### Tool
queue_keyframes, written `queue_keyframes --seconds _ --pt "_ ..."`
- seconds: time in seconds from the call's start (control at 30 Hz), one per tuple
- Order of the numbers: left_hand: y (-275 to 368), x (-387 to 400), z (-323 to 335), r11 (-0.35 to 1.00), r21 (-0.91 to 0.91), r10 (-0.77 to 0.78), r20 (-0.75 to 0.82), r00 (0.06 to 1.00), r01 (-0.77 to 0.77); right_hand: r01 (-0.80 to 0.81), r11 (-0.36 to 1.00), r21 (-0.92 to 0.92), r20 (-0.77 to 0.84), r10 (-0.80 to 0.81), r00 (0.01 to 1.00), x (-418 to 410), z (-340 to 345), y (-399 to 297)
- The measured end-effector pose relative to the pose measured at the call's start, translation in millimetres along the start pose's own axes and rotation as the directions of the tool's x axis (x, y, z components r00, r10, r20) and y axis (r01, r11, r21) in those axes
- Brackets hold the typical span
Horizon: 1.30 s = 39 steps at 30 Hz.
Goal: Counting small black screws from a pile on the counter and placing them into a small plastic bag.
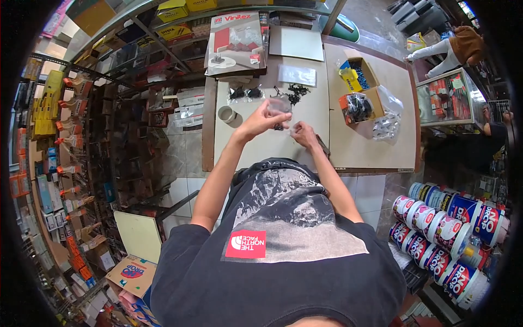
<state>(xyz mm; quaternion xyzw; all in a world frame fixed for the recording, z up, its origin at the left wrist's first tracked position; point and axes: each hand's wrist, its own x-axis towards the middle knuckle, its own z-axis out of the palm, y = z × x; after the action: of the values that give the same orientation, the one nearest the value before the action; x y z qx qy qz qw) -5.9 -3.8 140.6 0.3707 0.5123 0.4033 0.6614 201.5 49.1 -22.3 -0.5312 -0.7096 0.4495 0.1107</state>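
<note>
Over the pale tabletop (261,151), my left hand (263,120) grips a small clear plastic bag (281,104), blurred, with something dark near its lower end. Just to the right, my right hand (304,135) has its fingers curled together beside the bag; whether they pinch its edge is unclear. Beyond both hands lies a loose pile of small black screw-like pieces (298,90). Two little clear bags of black pieces, one at the left (236,93) and one beside it (254,92), rest left of the pile. Flat clear bags (297,76) lie farther back.
A whitish cylinder (226,115) stands left of my hand. Rightward, an open carton (367,73) holds blue pieces, another box (354,108) bagged black pieces, beside a clear bag (387,126). A Vinilex box (236,43) sits behind. Paint tubs (433,225) are stacked right; a person (457,51) is beyond.
</note>
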Motion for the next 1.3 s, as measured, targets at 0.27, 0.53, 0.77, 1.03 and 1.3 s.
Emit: queue_keyframes --seconds 0.27,0.53,0.77,1.03,1.3 --pt "-109 42 -25 0.907 0.305 -0.232 -0.216 0.948 0.292 -0.085 0.996 0.029 -0.038 0.086 0.996 -5 -9 18" --pt "-97 68 -34 0.632 0.531 -0.511 -0.263 0.819 0.565 -0.043 0.998 0.035 0.009 0.043 0.999 -6 -5 17" --pt "-82 73 -18 0.192 0.863 -0.311 -0.398 0.863 0.467 0.074 0.975 -0.212 0.047 -0.066 0.997 -1 3 -1" --pt "-90 58 -19 0.173 0.912 -0.196 -0.338 0.92 0.372 0.068 0.974 -0.217 -0.12 -0.096 0.988 5 3 6" --pt "-110 10 -18 0.634 0.737 0.18 -0.437 0.881 0.236 0.041 0.908 -0.418 -0.483 -0.259 0.836 41 -69 36"
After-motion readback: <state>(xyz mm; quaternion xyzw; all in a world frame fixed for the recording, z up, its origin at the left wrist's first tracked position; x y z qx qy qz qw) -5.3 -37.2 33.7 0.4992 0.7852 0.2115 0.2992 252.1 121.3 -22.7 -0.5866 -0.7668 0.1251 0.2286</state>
